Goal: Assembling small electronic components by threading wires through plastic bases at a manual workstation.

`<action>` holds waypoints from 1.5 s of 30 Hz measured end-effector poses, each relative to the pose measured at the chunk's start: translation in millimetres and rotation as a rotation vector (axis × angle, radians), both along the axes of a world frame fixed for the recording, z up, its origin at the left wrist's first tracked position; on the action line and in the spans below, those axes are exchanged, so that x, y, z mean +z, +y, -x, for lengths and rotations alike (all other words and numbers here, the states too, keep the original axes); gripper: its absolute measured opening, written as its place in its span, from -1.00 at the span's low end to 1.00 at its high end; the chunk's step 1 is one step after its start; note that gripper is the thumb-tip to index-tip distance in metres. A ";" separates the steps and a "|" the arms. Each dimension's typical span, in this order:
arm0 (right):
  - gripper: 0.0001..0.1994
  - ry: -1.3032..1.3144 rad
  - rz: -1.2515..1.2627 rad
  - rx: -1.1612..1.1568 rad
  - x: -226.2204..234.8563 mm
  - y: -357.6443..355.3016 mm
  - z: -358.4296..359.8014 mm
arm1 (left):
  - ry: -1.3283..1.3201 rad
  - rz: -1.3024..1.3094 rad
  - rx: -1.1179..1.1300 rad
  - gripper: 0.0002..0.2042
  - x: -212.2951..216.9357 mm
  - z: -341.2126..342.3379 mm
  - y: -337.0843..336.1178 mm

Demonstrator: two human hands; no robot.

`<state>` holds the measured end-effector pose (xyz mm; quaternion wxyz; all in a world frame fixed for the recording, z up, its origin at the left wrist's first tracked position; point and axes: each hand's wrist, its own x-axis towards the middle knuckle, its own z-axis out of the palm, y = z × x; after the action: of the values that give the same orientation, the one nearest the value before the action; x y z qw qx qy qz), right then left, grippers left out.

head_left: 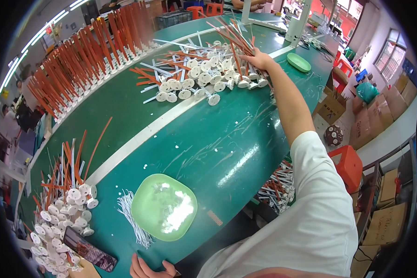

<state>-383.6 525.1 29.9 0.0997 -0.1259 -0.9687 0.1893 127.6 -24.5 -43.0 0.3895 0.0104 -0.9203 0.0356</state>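
My right hand (pixel 258 60) reaches to the far side of the green table and is closed round a bunch of orange-brown strips (pixel 238 42). Below and left of it lies a big pile of round white bases (pixel 208 69) with flat orange-brown and white strips. My left hand (pixel 149 268) lies at the near table edge with its fingers apart, holding nothing. Close to it are a bundle of thin white cords (pixel 133 220) and a pale green plastic tray (pixel 146 206) with clear, shiny material in it. A phone (pixel 89 250) leans by a second pile of white bases (pixel 55 222) on the left.
A long row of upright orange-brown strips (pixel 85 58) on white bases lines the far left. A small green dish (pixel 299 62) sits beyond my right forearm. A red stool (pixel 347 167) and cardboard boxes (pixel 375 113) stand at the right. More strips (pixel 279 185) lie below the table edge.
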 end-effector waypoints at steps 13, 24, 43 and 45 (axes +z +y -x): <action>-0.41 0.003 -0.294 -0.088 28.8 -44.0 -56.3 | 0.026 -0.053 -0.058 -0.45 -22.6 -9.2 -8.1; -0.60 0.109 -0.286 0.015 71.4 -154.6 -123.5 | 0.048 -0.061 -0.042 -0.47 -25.1 -16.1 -10.0; -0.38 0.222 -0.354 0.431 47.0 -215.4 -122.0 | 0.143 -0.299 -0.543 -0.60 54.1 7.2 -22.8; -0.49 0.315 -0.221 0.527 47.7 -205.3 -129.8 | 0.180 -0.284 -0.678 -0.66 69.6 44.9 -30.8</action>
<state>-253.8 319.9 77.6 0.2089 0.1713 -0.9553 0.1196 82.7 -55.3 26.6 0.4533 -0.2377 -0.8292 -0.2245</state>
